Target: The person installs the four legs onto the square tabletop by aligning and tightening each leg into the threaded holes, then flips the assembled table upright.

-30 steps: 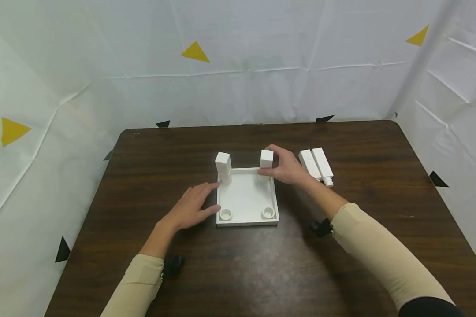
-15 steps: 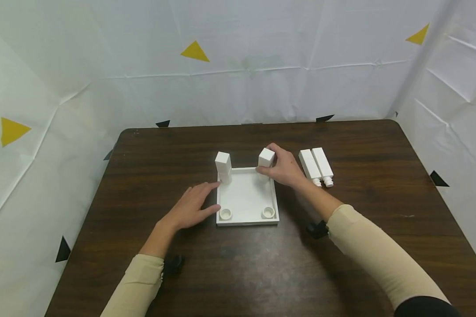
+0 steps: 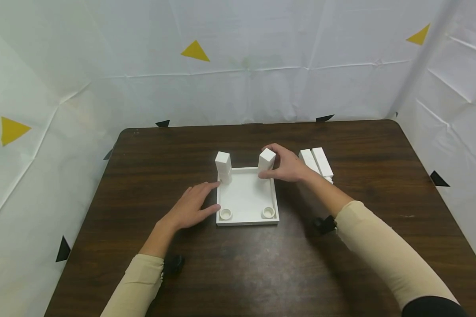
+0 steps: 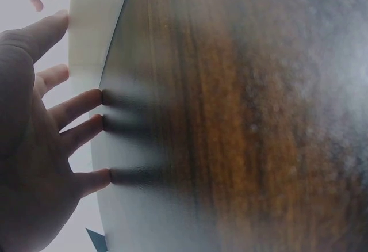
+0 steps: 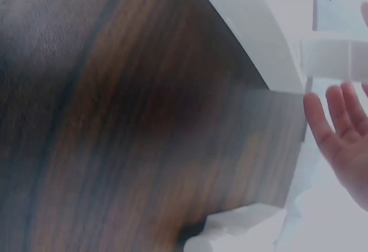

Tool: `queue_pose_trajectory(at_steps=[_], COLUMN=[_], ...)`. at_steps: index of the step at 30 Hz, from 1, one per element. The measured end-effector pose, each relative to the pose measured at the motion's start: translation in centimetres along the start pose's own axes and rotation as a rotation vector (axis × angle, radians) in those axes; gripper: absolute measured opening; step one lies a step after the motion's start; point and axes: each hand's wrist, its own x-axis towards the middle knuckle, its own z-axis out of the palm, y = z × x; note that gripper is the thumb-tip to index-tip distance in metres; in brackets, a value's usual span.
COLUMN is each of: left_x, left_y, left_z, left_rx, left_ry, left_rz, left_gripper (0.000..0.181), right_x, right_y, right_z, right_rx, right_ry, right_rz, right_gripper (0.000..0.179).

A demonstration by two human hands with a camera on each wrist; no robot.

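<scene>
A white square tabletop (image 3: 247, 193) with a raised rim lies underside up on the dark table. One white square leg (image 3: 223, 164) stands upright at its far left corner. At the far right corner, my right hand (image 3: 287, 166) holds a second white leg (image 3: 266, 158) upright between thumb and fingers; in the right wrist view that leg (image 5: 326, 59) is partly cut off. Round sockets sit at the near left (image 3: 225, 214) and near right (image 3: 268, 213) corners. My left hand (image 3: 191, 206), fingers spread, rests against the tabletop's left edge.
Two loose white legs (image 3: 322, 162) with threaded ends lie side by side on the wooden table (image 3: 150, 167), right of the tabletop and partly behind my right forearm. White sheeting (image 3: 262, 97) with yellow and black markers stands behind the table and at both sides.
The leg at the far right corner has turned, so its top now sits diagonally. My right hand turned with it, then shifted back to a lower hold. My left hand stayed put.
</scene>
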Motion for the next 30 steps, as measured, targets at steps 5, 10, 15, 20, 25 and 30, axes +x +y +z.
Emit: queue_pose_trajectory(at_steps=[5,10,15,20,25,30], left_x=[-0.02,-0.02,-0.02,-0.07,-0.14,-0.13], left_y=[-0.07,-0.06,-0.16,-0.18,-0.23,-0.29], left_z=[-0.01,0.01,0.05,-0.05,-0.04,-0.02], left_rx=[0.002,0.008,0.012,0.007,0.008,0.004], left_ry=[0.003,0.001,-0.004,-0.004,-0.006,-0.003], left_rz=[0.002,0.006,0.007,0.011,0.006,0.011], left_gripper=[0.071,0.072,0.072,0.071,0.072,0.072], right_x=[0.16,0.35,0.33,0.13,0.26,0.39], right_y=[0.30,0.50,0.50,0.21,0.26,0.32], right_z=[-0.85,-1.00,-0.89,-0.74,-0.40,-0.06], right_rx=[0.143,0.252,0.200,0.107,0.055,0.022], right_ry=[-0.112,-0.153,-0.136,-0.093,-0.053,0.001], right_rz=[-0.097,-0.163,-0.173,-0.175,-0.158,-0.139], right_gripper=[0.078,0.067,0.052,0.046,0.044,0.044])
